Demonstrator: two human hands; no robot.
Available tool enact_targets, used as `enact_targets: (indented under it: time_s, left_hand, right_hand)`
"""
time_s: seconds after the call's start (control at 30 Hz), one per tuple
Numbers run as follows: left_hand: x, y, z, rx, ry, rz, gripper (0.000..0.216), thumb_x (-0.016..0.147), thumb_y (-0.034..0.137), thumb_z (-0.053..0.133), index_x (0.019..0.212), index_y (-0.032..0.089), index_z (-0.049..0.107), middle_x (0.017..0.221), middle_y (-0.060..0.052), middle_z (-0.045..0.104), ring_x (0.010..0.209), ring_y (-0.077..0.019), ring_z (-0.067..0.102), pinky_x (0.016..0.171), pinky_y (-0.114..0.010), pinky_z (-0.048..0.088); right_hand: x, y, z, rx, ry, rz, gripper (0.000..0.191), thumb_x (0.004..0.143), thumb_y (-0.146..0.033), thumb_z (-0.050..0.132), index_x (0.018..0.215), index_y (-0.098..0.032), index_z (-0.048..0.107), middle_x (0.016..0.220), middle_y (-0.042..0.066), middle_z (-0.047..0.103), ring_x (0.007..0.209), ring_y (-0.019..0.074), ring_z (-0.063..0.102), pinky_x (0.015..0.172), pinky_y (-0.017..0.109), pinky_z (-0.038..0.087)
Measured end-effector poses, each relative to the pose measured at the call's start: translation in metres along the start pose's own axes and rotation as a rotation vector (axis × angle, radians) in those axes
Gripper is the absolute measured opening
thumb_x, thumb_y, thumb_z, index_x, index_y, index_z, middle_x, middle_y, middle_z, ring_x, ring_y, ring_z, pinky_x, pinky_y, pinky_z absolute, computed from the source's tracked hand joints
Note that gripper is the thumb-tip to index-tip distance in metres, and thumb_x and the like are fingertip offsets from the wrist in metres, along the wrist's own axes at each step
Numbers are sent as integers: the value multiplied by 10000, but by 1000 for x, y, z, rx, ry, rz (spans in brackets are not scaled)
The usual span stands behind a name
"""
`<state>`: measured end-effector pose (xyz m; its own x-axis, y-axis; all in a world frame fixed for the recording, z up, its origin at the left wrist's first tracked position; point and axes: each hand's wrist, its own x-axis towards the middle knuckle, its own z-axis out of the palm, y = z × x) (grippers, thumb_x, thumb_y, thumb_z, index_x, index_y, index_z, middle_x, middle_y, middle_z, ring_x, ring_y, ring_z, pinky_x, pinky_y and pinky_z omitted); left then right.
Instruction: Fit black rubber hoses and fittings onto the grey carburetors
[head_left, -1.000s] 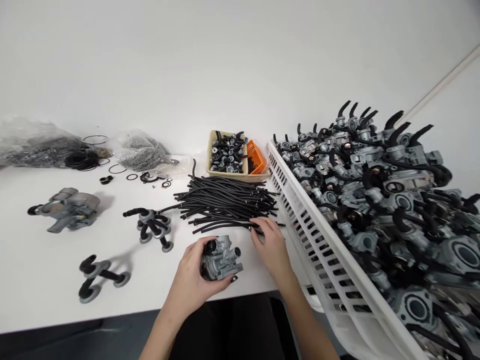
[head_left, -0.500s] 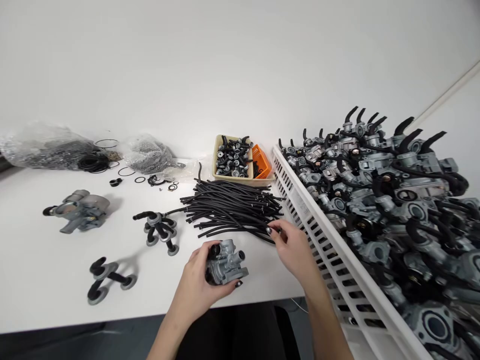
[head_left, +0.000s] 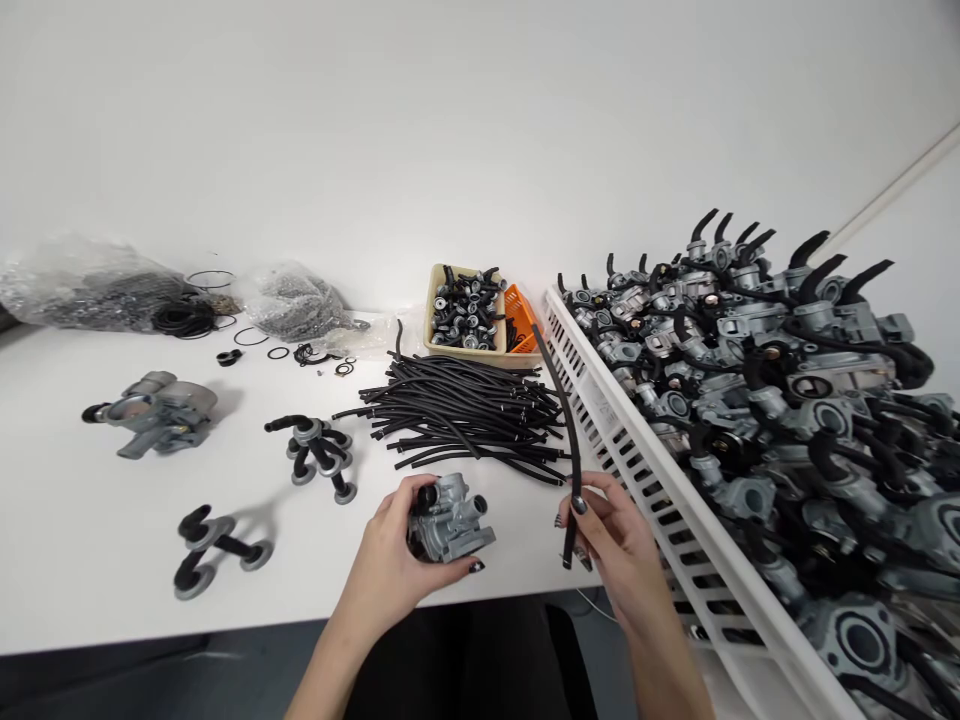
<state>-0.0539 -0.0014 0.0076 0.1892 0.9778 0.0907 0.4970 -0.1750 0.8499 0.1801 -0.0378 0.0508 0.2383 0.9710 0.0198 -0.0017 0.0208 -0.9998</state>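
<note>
My left hand [head_left: 401, 555] is wrapped round a grey metal carburetor [head_left: 454, 520], held just above the table's front edge. Its round outlet faces right, towards my other hand. Between the thumb and fingers of my right hand [head_left: 607, 525] is a black rubber hose [head_left: 562, 400], gripped near its lower end. The hose stands up and curves away to the far left, apart from the carburetor. Beyond both hands lies a pile of similar black hoses [head_left: 465, 410] on the white table [head_left: 315, 570].
A white slatted crate [head_left: 637, 460] heaped with carburetors [head_left: 810, 390] stands along the right. Behind the hoses are a cream bin [head_left: 429, 335] and an orange basket [head_left: 526, 300]. Another carburetor [head_left: 161, 410], small hose fittings [head_left: 214, 545], rubber rings [head_left: 277, 353] and plastic bags [head_left: 289, 300] lie left.
My right hand has taken a black hose from the pile, drawn it towards me and raised it upright. My left hand keeps the carburetor in nearly the same place.
</note>
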Motion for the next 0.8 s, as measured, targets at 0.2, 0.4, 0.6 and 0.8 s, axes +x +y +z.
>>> enact_targets:
  time_s: [0.2, 0.4, 0.6, 0.8]
  left_hand:
    - [-1, 6, 1, -85, 41, -46, 628, 614, 279, 774, 1155, 266, 457, 1027, -56, 701, 925, -270, 679, 810, -426, 532]
    - [-2, 8, 3, -122, 90, -14, 585, 609, 274, 759, 1132, 255, 497, 1001, -60, 716, 901, -274, 690, 762, -405, 542]
    - [-2, 4, 5, -104, 115, -19, 606, 587, 257, 761, 1135, 265, 503, 988, -52, 702, 899, -278, 684, 778, -423, 543]
    - [-1, 4, 0, -81, 21, 0, 606, 630, 274, 758, 1160, 259, 463, 1028, -62, 672, 929, -272, 672, 806, -429, 547]
  right_hand:
    - [25, 32, -1, -351, 81, -132, 276, 827, -400, 617, 1009, -193, 621, 711, 42, 681, 590, 179, 596, 544, 286, 484]
    - [47, 33, 1, -806, 185, -346, 248, 866, -262, 497, 1017, -192, 681, 961, 113, 720, 720, 240, 645, 717, 406, 529]
    - [47, 14, 17, -757, 275, -592, 225, 909, -199, 455, 975, -224, 669, 965, 101, 686, 836, 244, 645, 733, 371, 525]
    - [70, 13, 45, -819, 55, -491, 247, 825, -109, 492, 858, -215, 712, 903, 76, 658, 732, 212, 647, 687, 347, 522]
